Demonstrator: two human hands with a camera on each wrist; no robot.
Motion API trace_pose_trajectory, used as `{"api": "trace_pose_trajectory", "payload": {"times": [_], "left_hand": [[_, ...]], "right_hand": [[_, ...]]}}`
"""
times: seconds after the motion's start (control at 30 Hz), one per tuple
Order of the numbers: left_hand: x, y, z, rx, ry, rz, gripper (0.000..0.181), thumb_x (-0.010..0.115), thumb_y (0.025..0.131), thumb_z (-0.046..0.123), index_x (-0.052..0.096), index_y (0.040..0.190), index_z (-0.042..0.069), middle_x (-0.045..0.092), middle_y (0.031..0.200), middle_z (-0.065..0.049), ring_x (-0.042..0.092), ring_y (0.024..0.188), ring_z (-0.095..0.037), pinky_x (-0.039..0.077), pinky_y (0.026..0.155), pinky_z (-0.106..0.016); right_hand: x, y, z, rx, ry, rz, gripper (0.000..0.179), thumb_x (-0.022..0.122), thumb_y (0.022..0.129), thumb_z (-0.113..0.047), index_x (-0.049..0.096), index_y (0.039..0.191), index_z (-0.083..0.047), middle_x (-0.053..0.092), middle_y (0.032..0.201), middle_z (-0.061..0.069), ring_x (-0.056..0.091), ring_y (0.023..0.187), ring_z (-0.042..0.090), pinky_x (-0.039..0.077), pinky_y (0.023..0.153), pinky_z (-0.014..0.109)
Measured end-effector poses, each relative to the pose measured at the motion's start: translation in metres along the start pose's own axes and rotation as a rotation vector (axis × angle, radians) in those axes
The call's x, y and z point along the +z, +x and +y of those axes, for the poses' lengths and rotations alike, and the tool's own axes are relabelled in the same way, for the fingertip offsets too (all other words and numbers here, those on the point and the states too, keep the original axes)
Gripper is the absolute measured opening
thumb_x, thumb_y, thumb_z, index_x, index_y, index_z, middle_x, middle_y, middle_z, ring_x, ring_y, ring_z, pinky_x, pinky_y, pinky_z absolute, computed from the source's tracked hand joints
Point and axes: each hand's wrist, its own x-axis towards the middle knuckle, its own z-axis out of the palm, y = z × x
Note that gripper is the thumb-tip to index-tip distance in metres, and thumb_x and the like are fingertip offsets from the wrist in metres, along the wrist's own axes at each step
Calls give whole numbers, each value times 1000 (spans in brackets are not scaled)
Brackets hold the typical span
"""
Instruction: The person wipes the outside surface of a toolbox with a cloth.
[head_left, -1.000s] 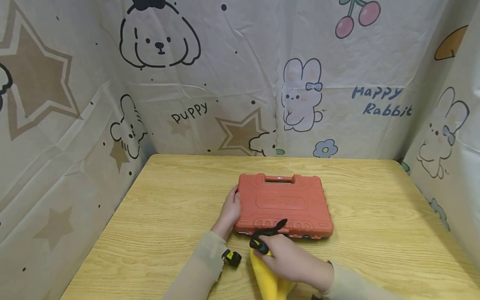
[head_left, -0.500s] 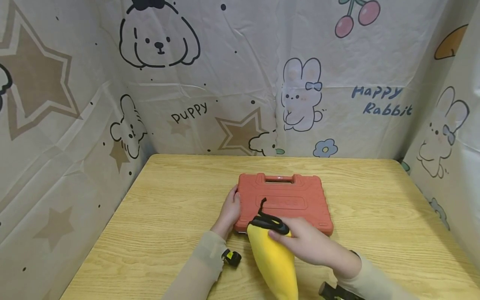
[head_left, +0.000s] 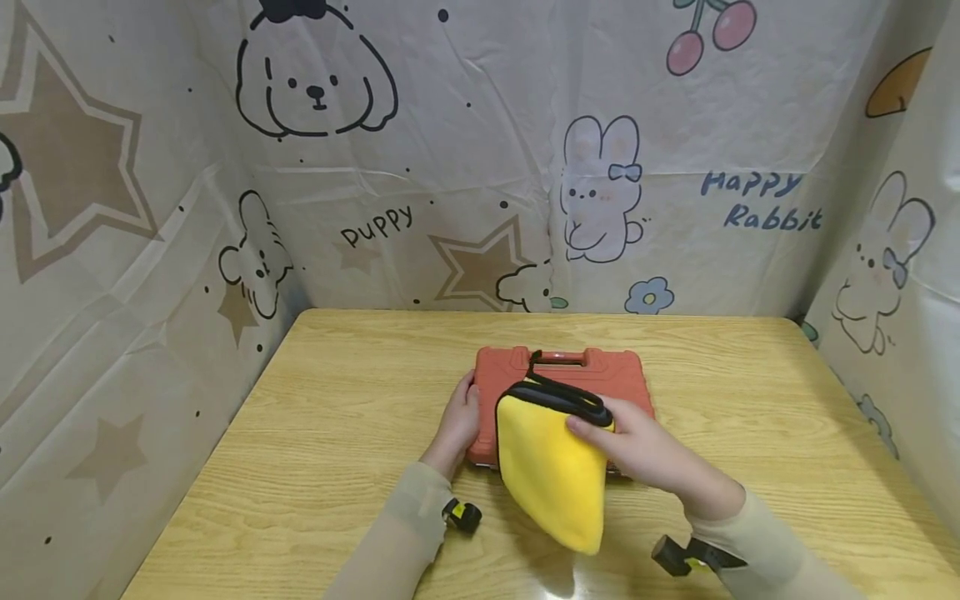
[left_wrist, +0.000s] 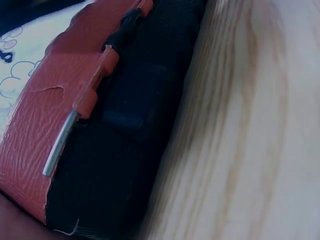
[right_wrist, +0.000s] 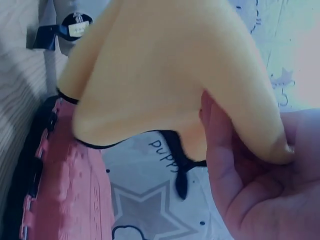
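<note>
Pale cartoon sheets (head_left: 480, 75) are hanging around a yellow wooden table (head_left: 360, 375). Over it, the person's right hand (head_left: 637, 440) is pinching a yellow cloth (head_left: 551, 467) with black edges, with the thumb on the near side. The left hand (head_left: 456, 421) is touching the left side of a red case (head_left: 615, 377); most of its fingers are hiding, so I can't tell if they are curling round it or only pressing. The cloth is hanging folded in front of part of the case, and its bottom tip is dangling past the case's near edge. The case is lying flat on the table, with its handle (head_left: 562, 356) pointing away from the person. Black gadgets (head_left: 465, 517) are sitting on both wrists. So far, picking up the cloth is looking done. The cloth is not lying spread out yet, and the case is looking shut.
</note>
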Motion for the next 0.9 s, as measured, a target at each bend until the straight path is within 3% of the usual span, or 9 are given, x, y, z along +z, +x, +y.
{"api": "trace_pose_trajectory", "payload": {"times": [0.17, 0.33, 0.53, 0.77, 0.9], "left_hand": [[0, 0, -1, -7, -15, 4, 51, 30, 114, 26, 29, 163, 12, 30, 168, -17, 24, 156, -38, 21, 128, -56], [0, 1, -2, -2, -33, -2, 51, 30, 114, 25, 29, 163, 11, 30, 168, -17, 24, 157, -37, 21, 128, -56], [0, 1, -2, -14, -56, 0, 52, 31, 114, 25, 29, 163, 11, 30, 168, -17, 23, 157, -37, 20, 128, -56], [-3, 3, 0, -34, -97, -7, 52, 33, 113, 25, 31, 163, 11, 32, 168, -16, 24, 157, -35, 22, 128, -54], [-7, 4, 2, -32, -117, -23, 51, 36, 112, 23, 34, 161, 8, 35, 165, -17, 29, 155, -35, 25, 127, -53]], "right_hand": [[-10, 3, 6, 9, 56, 35, 40, 55, 108, -23, 60, 132, 9, 73, 106, 13, 68, 90, 14, 54, 87, 23], [-17, 6, 13, 44, 95, 56, 40, 54, 109, -25, 61, 127, 9, 71, 111, 11, 65, 101, 15, 48, 97, 22], [-24, 10, 24, 56, 306, 5, 51, 48, 111, -26, 48, 139, 16, 69, 116, 1, 67, 101, 12, 56, 91, 25], [-29, 14, 32, 63, 574, -41, 60, 44, 112, -26, 25, 156, 11, 69, 125, -2, 70, 108, 12, 60, 93, 29], [-31, 15, 36, 80, 690, -52, 53, 41, 113, -28, 31, 157, 0, 69, 127, -3, 69, 113, 12, 60, 95, 32]]}}
